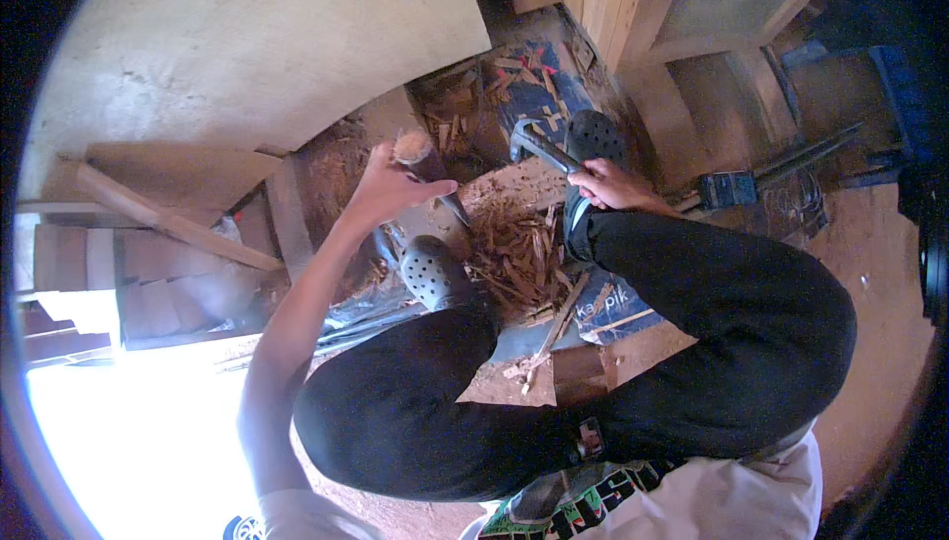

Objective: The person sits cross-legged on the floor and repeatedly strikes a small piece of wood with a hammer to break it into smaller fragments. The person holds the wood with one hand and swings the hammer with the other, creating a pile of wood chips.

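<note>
My left hand (385,188) grips a chisel (454,208) near the top of its thick round handle, whose frayed butt faces up. The thumb lies across the near side and the other fingers are partly hidden behind. The chisel slants down to the right, its tip close to a wooden beam (511,185); whether it touches, I cannot tell. My right hand (612,184) holds a claw hammer (547,150) by the handle beside my right knee. The hammer's head points up and left, apart from the chisel. Splintered wood chips (519,262) are heaped against the beam.
My perforated clogs, the left one (426,273) and the right one (595,133), flank the beam. A large pale board (282,43) overhangs the upper left. Upright timbers (612,6) stand at the back. A blue printed sheet (615,310) lies under chips; a small box (728,189) sits right.
</note>
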`<state>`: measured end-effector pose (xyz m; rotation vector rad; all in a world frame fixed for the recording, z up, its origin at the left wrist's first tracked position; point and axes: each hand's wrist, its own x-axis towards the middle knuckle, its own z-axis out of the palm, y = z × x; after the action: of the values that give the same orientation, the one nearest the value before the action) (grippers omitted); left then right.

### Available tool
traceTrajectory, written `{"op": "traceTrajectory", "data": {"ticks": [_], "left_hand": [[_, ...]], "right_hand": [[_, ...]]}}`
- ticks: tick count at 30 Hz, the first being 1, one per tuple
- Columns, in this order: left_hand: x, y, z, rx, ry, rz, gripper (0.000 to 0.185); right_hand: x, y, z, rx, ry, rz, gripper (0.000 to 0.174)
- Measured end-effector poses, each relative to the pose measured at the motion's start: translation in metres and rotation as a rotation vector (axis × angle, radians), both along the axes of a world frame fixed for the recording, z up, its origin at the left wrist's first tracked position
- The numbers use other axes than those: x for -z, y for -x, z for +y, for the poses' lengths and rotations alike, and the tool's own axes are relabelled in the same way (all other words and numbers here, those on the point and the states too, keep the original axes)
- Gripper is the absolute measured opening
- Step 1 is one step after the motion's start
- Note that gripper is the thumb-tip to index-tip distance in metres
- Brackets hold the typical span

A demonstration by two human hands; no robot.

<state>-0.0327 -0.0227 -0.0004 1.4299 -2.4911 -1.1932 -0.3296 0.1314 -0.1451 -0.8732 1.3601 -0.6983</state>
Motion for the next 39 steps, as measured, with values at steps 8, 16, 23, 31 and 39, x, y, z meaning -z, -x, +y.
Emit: {"op": "traceTrajectory", "data": {"ticks": [8,16,23,31,39], "left_hand": [[0.091,-0.007,-0.012,0.014,0.338,0.057,0.042],[0.089,-0.023,-0.005,-0.025,0.199,0.212,0.027],[0.08,-0.005,-0.005,-0.134,0.052,0.324,0.016],[0.088,0.019,-0.005,-0.391,-0.189,0.636,0.016],[0.092,0.036,0.004,-0.42,-0.189,0.707,0.023]], "right_hand": [[-0.025,-0.006,0.002,0.03,-0.059,0.154,0.029],[-0.045,-0.005,-0.016,-0.054,-0.222,0.057,0.023],[-0.087,0.002,-0.011,0.0,-0.268,0.09,0.025],[-0.15,-0.001,-0.042,0.015,0.033,0.244,0.016],[-0.244,-0.017,-0.072,0.09,0.532,0.087,0.021]]}}
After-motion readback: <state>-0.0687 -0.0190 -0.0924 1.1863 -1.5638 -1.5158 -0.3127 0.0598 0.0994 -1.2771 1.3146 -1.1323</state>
